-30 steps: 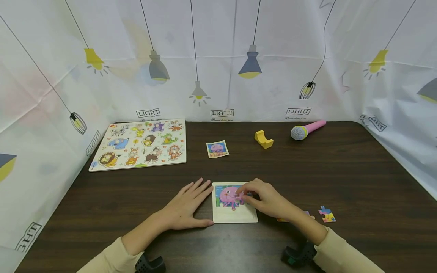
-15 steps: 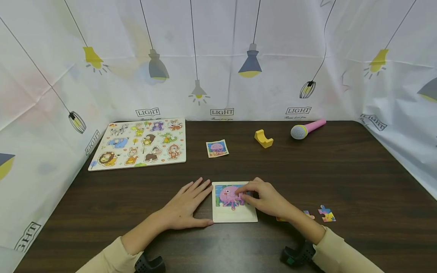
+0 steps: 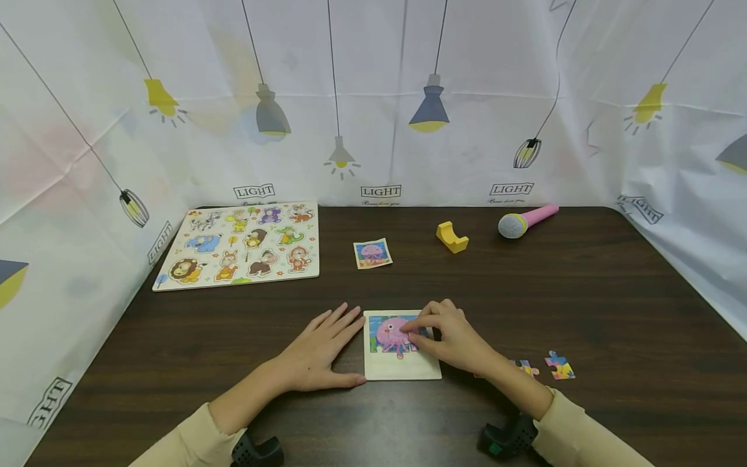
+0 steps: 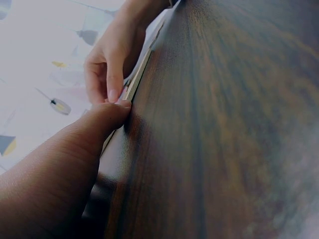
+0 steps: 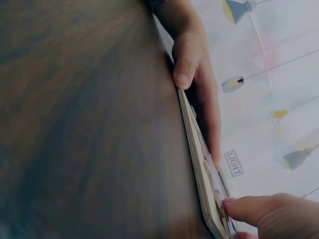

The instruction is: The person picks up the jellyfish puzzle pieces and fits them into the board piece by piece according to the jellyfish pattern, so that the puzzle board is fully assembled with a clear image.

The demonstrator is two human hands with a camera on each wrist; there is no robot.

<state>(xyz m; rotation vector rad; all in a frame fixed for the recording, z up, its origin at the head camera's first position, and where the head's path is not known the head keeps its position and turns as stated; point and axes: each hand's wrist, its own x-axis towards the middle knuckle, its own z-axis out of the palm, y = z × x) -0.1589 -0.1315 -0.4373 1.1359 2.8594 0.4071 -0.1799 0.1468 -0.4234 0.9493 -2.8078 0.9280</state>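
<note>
A square wooden puzzle board (image 3: pixel 403 370) lies flat on the table, its upper part filled with pieces of a pink octopus picture (image 3: pixel 388 332). My left hand (image 3: pixel 318 353) rests on the table to the left of it, fingers spread, thumb and index fingertips touching the board's left edge. Over the picture's right side, my right hand (image 3: pixel 452 337) has its thumb and index finger curled together on a pink puzzle piece (image 5: pixel 223 203), which they mostly hide. To the right lie loose puzzle pieces (image 3: pixel 561 366), some partly covered by the right forearm.
Farther back are a picture card (image 3: pixel 372 253) with an octopus, a yellow curved block (image 3: pixel 452 237) and a pink toy microphone (image 3: pixel 527 222). An animal puzzle board (image 3: pixel 239 246) lies at the back left. A white printed cloth (image 3: pixel 373 84) hangs behind the table.
My right hand stays at the octopus picture, its fingers and wrist shifting slightly. The left hand keeps its place at the board's edge.
</note>
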